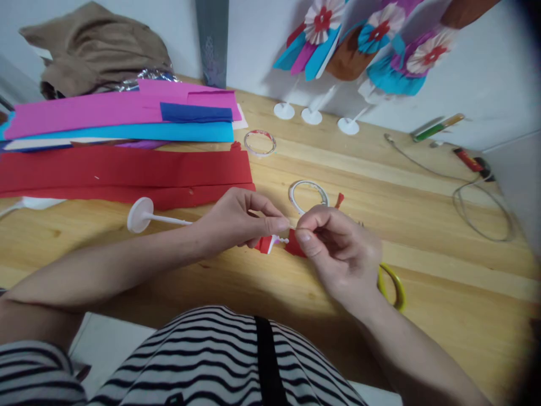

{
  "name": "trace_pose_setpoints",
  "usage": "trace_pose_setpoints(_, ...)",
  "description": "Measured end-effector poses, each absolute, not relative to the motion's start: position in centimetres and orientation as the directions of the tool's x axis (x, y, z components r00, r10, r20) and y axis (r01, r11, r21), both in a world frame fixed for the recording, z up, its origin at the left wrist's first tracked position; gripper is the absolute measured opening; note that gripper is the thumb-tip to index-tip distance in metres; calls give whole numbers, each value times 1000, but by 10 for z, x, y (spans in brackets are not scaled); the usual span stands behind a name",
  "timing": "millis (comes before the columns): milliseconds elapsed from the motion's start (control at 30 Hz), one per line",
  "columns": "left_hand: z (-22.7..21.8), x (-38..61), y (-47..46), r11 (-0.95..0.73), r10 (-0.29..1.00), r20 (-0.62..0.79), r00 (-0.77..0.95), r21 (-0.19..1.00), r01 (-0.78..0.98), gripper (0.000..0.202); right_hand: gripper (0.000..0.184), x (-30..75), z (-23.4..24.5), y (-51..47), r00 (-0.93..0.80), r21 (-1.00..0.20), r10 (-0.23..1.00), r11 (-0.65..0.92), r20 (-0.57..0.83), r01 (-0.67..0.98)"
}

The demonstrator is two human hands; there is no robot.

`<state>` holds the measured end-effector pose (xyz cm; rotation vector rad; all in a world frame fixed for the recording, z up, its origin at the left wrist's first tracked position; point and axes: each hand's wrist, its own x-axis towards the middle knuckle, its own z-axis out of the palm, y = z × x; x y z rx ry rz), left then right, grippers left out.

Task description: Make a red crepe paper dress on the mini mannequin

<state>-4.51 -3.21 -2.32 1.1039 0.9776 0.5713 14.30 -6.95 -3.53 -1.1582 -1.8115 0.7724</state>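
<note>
My left hand [253, 219] and my right hand [340, 248] meet over the table, fingertips pinched closely together. A tiny pale strip [292, 224] spans the gap, one end in each pinch; its material is too small to make out. Just beneath lie red crepe paper pieces [296, 243] and a white knobbed tip [282, 241], partly covered by my hands. A white stand with a round base [140, 215] lies on its side, its stem passing behind my left hand. Close to my right wrist is a yellow looped handle [396, 287], the rest hidden.
Red crepe paper [127, 172] and pink crepe paper [97, 113] cover the left side. Two tape rings [260, 142] lie mid-table. Paper flower decorations on white stands [311, 116] line the wall. A grey cable [460, 208] and a green-handled tool [435, 129] are at right.
</note>
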Motion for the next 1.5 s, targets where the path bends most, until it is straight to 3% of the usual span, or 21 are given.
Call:
trace_pose_setpoints(333,-14,-58,-39,242,812,-270,518,963,123,29,16,147,-42,-76,-228,-847,940,329,253,417)
trace_pose_setpoints(467,-21,-61,-42,172,907,-218,361,973,156,26,14,150,-44,-72,-305,-743,890,452,338,493)
trace_pose_setpoints(567,-28,-68,-41,0,966,-76,247,956,294,21,14,153,-42,-66,-408,-678,848,521,339,519)
trace_pose_setpoints(733,-46,-79,-41,-371,870,94,484,771,517,20,17,155,-46,-49,-551,-650,763,612,338,450)
trace_pose_setpoints(900,-58,-80,-43,-587,778,188,599,559,586,21,15,157,-58,-43,-523,-662,760,623,385,418)
trace_pose_setpoints(1233,-60,-74,-47,-597,772,125,623,477,645,27,17,148,-60,-55,-412,-563,783,622,466,544)
trace_pose_setpoints(1367,-57,-72,-47,-604,772,134,622,463,649,31,16,147,-60,-57,-320,-647,834,551,450,526)
trace_pose_setpoints(1500,-50,-70,-48,-602,761,147,632,524,603,27,18,151,-59,-56,-248,-754,897,442,366,486)
